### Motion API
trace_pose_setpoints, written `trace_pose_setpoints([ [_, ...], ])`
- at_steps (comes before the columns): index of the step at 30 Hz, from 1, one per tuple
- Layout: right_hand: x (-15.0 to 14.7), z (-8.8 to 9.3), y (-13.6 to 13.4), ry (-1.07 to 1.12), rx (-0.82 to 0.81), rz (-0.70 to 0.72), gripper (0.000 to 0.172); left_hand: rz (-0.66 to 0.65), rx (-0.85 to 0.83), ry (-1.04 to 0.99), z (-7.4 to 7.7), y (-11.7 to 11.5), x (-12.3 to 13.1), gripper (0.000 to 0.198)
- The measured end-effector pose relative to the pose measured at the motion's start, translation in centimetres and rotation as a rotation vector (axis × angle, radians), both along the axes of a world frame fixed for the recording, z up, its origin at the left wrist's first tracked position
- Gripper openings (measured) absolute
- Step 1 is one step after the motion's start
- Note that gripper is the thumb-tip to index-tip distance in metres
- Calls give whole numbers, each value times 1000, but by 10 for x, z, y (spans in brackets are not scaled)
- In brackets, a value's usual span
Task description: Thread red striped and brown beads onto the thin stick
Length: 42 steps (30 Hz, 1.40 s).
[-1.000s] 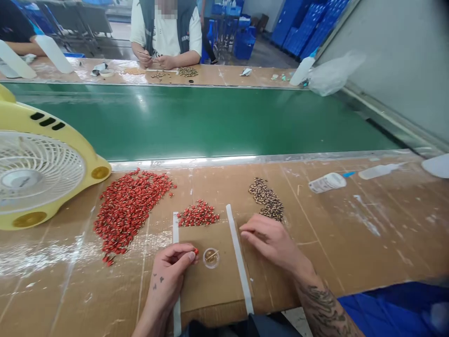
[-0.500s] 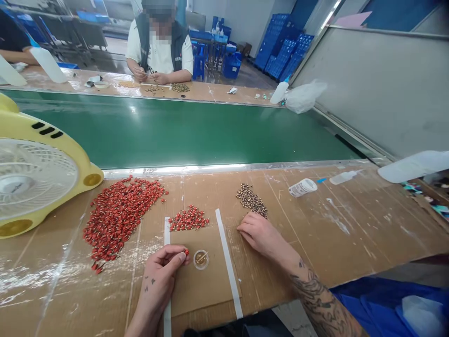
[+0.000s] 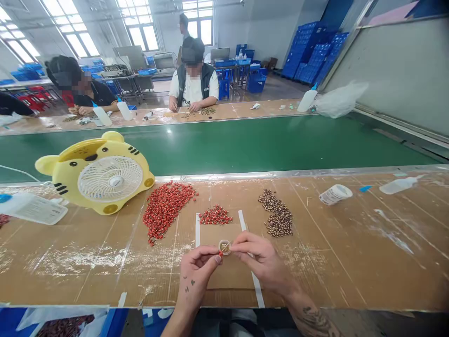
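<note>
My left hand (image 3: 197, 269) pinches a small red piece (image 3: 220, 253) between thumb and fingertips, beside a small round clear dish (image 3: 224, 244). From the right, my right hand (image 3: 261, 257) grips the end of a thin toothpick-like stick (image 3: 227, 246), which lies across the dish. Something yellowish is inside the dish, but I cannot make out what. Just beyond it is a little pile of red pieces (image 3: 215, 215), between two white tape strips (image 3: 257, 288). A larger heap of red pieces (image 3: 166, 208) lies to the left, and dark, gold-flecked small pieces (image 3: 278, 217) lie to the right.
A yellow animal-faced fan (image 3: 108, 175) stands at the left, with a white bottle (image 3: 38, 208) lying near it. To the right are a white tub (image 3: 336, 194) and a squeeze bottle (image 3: 400, 185). Beyond the green belt (image 3: 245, 145), other people sit at a far bench.
My right hand has moved left from beside the dark pile to the dish and taken hold of the stick. My left hand keeps the red piece. The head view has shifted.
</note>
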State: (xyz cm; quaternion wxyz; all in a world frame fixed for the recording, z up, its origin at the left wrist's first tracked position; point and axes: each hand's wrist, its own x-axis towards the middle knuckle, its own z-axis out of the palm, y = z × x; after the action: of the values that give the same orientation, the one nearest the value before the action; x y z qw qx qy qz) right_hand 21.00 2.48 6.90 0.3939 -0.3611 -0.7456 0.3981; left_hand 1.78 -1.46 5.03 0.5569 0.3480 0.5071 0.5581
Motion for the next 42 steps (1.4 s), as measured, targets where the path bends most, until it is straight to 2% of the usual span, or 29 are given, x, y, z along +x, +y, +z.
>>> trace_pose_setpoints([
  [5, -17, 10, -15, 52, 33, -64, 12, 71, 96, 91, 20, -10, 4, 15],
  [8, -16, 12, -20, 33, 20, -110, 8, 62, 158, 112, 24, -10, 9, 14],
  [13, -10, 12, -27, 10, 18, -171, 7, 19, 235, 245, 14, -9, 14, 2],
  [17, -8, 12, -32, 27, 39, -198, 10, -33, 251, 315, 7, -13, 11, 6],
  [26, -8, 13, -34, 152, -119, -235, 16, -39, 194, 164, 21, -13, 14, 4],
  [32, -8, 19, -32, 97, -115, -188, 13, -51, 198, 226, 22, -13, 10, 2],
  [38, -10, 11, -24, 129, -256, -145, 11, -78, 132, 259, 14, -13, 3, 6],
  [42, -12, -2, -15, 156, -339, -142, 10, -85, 84, 282, 3, -4, 4, 7],
])
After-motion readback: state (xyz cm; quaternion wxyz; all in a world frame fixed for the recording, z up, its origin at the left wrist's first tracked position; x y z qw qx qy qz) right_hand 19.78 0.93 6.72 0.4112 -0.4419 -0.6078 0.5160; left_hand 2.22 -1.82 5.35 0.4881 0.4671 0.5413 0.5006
